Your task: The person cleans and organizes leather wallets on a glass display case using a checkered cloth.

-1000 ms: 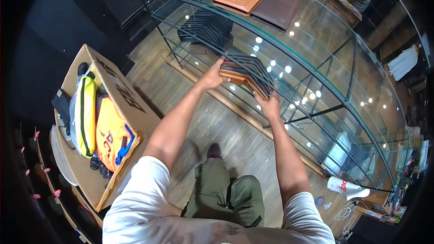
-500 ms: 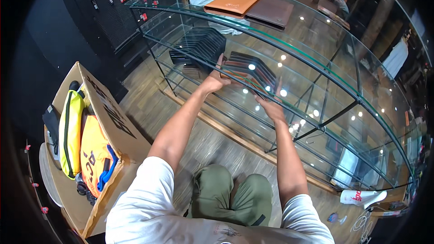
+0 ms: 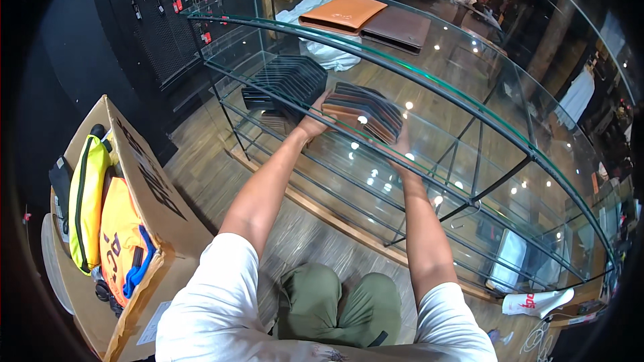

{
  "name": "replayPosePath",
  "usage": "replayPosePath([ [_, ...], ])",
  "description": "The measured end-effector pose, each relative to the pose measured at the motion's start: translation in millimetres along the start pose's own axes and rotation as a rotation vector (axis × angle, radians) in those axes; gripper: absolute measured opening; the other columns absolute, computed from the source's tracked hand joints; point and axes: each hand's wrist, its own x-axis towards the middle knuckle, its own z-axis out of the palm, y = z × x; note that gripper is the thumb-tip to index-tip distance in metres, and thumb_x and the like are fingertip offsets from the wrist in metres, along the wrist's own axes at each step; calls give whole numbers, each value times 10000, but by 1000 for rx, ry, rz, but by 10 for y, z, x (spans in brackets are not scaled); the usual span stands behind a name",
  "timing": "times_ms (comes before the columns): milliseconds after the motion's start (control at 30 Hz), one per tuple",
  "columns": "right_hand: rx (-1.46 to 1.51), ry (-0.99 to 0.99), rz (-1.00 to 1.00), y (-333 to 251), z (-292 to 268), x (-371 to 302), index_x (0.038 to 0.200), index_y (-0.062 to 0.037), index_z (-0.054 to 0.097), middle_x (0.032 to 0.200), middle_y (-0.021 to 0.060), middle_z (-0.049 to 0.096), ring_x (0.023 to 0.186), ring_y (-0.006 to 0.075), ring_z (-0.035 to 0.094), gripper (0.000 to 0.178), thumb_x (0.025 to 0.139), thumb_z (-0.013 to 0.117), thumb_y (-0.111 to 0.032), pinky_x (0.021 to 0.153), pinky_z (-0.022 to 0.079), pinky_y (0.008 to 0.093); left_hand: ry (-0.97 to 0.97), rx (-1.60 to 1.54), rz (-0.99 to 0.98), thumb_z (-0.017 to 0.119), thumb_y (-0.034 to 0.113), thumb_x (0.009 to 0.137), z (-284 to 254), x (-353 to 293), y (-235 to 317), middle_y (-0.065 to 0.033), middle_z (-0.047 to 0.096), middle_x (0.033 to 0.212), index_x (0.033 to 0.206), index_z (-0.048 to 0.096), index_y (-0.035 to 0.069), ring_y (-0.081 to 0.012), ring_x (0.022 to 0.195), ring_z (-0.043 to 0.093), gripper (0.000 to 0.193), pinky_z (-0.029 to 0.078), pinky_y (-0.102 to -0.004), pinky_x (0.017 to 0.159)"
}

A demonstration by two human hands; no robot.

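A slanting row of flat brown and black leather wallets (image 3: pixel 365 110) stands inside the glass display case (image 3: pixel 463 104), between my two hands. At its left end my left hand (image 3: pixel 316 119) is closed, thumb and fingers against the wallets. My right hand (image 3: pixel 402 149) grips the right end from below, its fingers partly hidden behind the glass and frame. Just left of my left hand, a longer row of black flat pieces (image 3: pixel 285 84) sits on the same shelf. Glare spots cover parts of the wallets.
On the glass top lie an orange folder (image 3: pixel 342 12), a dark brown folder (image 3: pixel 397 29) and a white cloth (image 3: pixel 329 53). A cardboard box (image 3: pixel 157 174) with a yellow pouch (image 3: pixel 87 204) and orange fabric (image 3: pixel 121 234) stands left. Dark metal bars (image 3: pixel 503 177) frame the case.
The view has tilted a little, so the case and box sit lower and further left. My right hand has reached slightly further in against the wallets; my left hand stays at their left end.
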Motion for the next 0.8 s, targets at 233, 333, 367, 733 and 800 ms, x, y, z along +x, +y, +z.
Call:
replayPosePath([
  [233,-29,27,55,43,-87,100,1484,42,218,1362,232,520,1271,305,521,1056,698,880,-200,1103,395,378,48,3,82,654,29,763,162,195,43,-140,543,1347,1490,338,-19,-203,1212,531,794,417,-280,1025],
  [333,-12,-6,74,-114,9,117,1483,44,218,1365,239,513,1270,311,521,1045,707,874,-200,1098,401,382,114,87,111,652,38,767,43,199,-30,-142,554,1330,1482,364,-1,-210,1198,540,772,421,-289,1022],
  [367,-13,-2,72,-84,-8,124,1483,44,218,1365,239,513,1270,311,521,1045,707,874,-200,1098,401,382,122,83,113,654,44,769,58,215,-35,-141,557,1324,1481,371,5,-210,1192,543,768,426,-290,1016],
  [733,-64,22,81,-236,-248,44,1505,54,169,1363,241,522,1252,309,544,1110,698,885,-207,1088,415,370,112,102,84,628,23,796,245,205,-69,-145,469,1440,1528,303,40,-212,1283,490,801,386,-288,1068],
  [800,77,-8,9,-80,37,79,1517,57,134,1401,262,480,1294,327,505,1167,684,897,-236,1108,393,376,174,258,137,603,1,815,-128,79,-178,-172,439,1468,1544,251,23,-230,1327,457,810,358,-295,1100],
])
